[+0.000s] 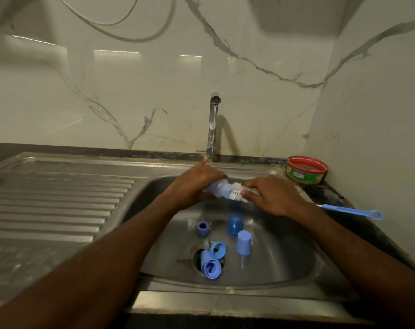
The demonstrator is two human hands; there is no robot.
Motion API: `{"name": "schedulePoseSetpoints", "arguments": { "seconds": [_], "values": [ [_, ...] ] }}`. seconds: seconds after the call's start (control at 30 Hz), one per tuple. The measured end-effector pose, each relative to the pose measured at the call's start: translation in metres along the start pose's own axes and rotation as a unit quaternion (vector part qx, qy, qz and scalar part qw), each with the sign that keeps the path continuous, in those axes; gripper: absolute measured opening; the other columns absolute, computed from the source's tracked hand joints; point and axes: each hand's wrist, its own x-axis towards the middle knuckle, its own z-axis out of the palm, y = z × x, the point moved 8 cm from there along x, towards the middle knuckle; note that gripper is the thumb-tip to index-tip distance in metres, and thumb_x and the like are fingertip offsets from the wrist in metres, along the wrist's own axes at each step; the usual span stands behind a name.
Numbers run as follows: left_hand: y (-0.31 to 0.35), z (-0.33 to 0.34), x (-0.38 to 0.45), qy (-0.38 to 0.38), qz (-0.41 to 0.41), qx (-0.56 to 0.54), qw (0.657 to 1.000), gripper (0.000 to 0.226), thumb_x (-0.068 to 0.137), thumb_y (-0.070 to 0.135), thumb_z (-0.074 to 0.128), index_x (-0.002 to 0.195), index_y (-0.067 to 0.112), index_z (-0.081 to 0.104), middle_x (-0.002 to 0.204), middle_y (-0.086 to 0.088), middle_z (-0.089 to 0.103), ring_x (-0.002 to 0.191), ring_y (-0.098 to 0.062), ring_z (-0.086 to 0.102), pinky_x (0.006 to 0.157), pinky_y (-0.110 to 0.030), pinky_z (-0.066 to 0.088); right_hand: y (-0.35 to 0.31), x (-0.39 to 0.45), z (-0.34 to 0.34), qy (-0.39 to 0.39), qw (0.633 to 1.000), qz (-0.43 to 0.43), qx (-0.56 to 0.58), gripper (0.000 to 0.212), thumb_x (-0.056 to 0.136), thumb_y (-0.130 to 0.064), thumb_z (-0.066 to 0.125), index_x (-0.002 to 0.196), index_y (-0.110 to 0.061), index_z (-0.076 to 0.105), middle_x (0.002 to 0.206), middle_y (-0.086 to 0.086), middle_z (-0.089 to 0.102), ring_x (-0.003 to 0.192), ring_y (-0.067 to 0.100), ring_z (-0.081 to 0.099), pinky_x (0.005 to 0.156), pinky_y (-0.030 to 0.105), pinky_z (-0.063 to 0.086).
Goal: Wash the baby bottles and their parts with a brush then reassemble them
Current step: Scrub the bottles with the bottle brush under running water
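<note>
— Hands, state?
— My left hand (194, 184) is clamped round the clear blue plastic baby bottle (219, 187), held sideways over the steel sink basin (284, 252). My right hand (272, 195) pinches the white-bristled brush with blue handle (237, 192) at the bottle's mouth.
— Parts?
— Blue plastic caps and rings (244, 242) lie in the basin, some at the drain.

A home kitchen is indicated: a steel sink (284, 252) with a draining board (59, 200) is set below a tap (212, 129), backed by marble-patterned wall panels (106, 91).
</note>
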Motion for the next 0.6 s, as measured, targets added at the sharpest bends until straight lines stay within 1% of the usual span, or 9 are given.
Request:
{"name": "schedulePoseSetpoints", "arguments": {
  "seconds": [0.07,0.13,0.2,0.27,0.3,0.4,0.43,0.53,0.6],
  "values": [
    [-0.018,-0.009,-0.005,0.025,-0.059,0.005,0.998,0.054,0.088,0.032,0.077,0.138,0.023,0.057,0.14,0.0,0.061,0.133,-0.017,0.052,0.124,-0.047,0.022,0.011,-0.003,-0.007,0.001,0.999,0.012,0.04,0.047,0.103,-0.052,0.046,0.142,-0.028,0.055,0.136,0.004,0.062,0.117,0.021,0.058,0.103,0.04,0.046],
    [-0.03,-0.016,-0.006,0.042,-0.117,-0.015,0.992,0.053,0.089,0.031,0.077,0.138,0.022,0.057,0.139,-0.002,0.062,0.132,-0.02,0.053,0.123,-0.049,0.023,0.017,-0.002,-0.015,0.022,0.998,0.015,0.051,0.048,0.102,-0.053,0.047,0.142,-0.027,0.055,0.136,0.004,0.062,0.117,0.022,0.059,0.1,0.042,0.048],
    [-0.004,-0.011,0.005,0.02,-0.047,-0.023,0.998,0.05,0.089,0.029,0.077,0.135,0.02,0.06,0.137,-0.004,0.063,0.13,-0.02,0.055,0.12,-0.049,0.029,0.015,0.001,-0.009,0.026,1.0,0.008,0.015,0.045,0.102,-0.054,0.045,0.138,-0.03,0.058,0.131,0.002,0.066,0.11,0.021,0.062,0.092,0.036,0.049],
    [0.017,0.001,0.01,-0.019,0.027,0.01,0.999,0.049,0.089,0.03,0.076,0.134,0.021,0.06,0.137,-0.003,0.062,0.131,-0.018,0.053,0.121,-0.05,0.027,0.016,0.0,0.003,-0.004,1.0,0.004,0.0,0.045,0.102,-0.056,0.044,0.136,-0.031,0.059,0.127,0.001,0.066,0.106,0.018,0.061,0.087,0.03,0.044],
    [0.012,0.001,0.008,-0.021,0.016,0.025,0.999,0.051,0.089,0.031,0.076,0.136,0.022,0.058,0.14,-0.001,0.06,0.134,-0.018,0.051,0.123,-0.05,0.023,0.017,-0.001,0.004,-0.016,1.0,0.005,0.016,0.046,0.101,-0.056,0.045,0.138,-0.03,0.058,0.129,0.001,0.065,0.107,0.017,0.06,0.087,0.029,0.042],
    [-0.027,-0.011,-0.003,0.029,-0.119,0.013,0.992,0.055,0.09,0.032,0.075,0.14,0.023,0.054,0.144,-0.001,0.058,0.137,-0.019,0.049,0.126,-0.046,0.015,0.022,0.0,-0.01,0.012,0.998,0.006,0.056,0.047,0.102,-0.054,0.047,0.139,-0.027,0.058,0.133,0.004,0.065,0.112,0.02,0.06,0.094,0.035,0.048],
    [-0.025,-0.011,-0.004,0.029,-0.119,0.001,0.992,0.054,0.091,0.032,0.075,0.14,0.022,0.054,0.143,-0.002,0.058,0.136,-0.02,0.049,0.125,-0.045,0.017,0.019,0.002,-0.012,0.02,0.999,0.0,0.05,0.047,0.102,-0.054,0.047,0.139,-0.028,0.058,0.133,0.003,0.065,0.113,0.021,0.06,0.096,0.037,0.048],
    [0.011,0.0,0.001,-0.017,-0.015,-0.015,1.0,0.051,0.088,0.032,0.076,0.135,0.023,0.058,0.138,-0.002,0.059,0.129,-0.018,0.051,0.116,-0.042,0.035,0.006,0.002,0.004,-0.007,1.0,-0.013,0.006,0.044,0.103,-0.054,0.043,0.138,-0.032,0.058,0.128,0.003,0.066,0.108,0.018,0.06,0.098,0.037,0.047],
    [0.002,-0.008,0.0,0.01,-0.042,-0.017,0.999,0.05,0.084,0.035,0.08,0.128,0.023,0.061,0.13,0.0,0.063,0.122,-0.017,0.054,0.11,-0.038,0.04,0.008,-0.003,0.004,-0.008,1.0,-0.004,0.02,0.043,0.104,-0.053,0.042,0.137,-0.031,0.058,0.125,0.003,0.067,0.106,0.018,0.061,0.097,0.038,0.048]
  ]
}}
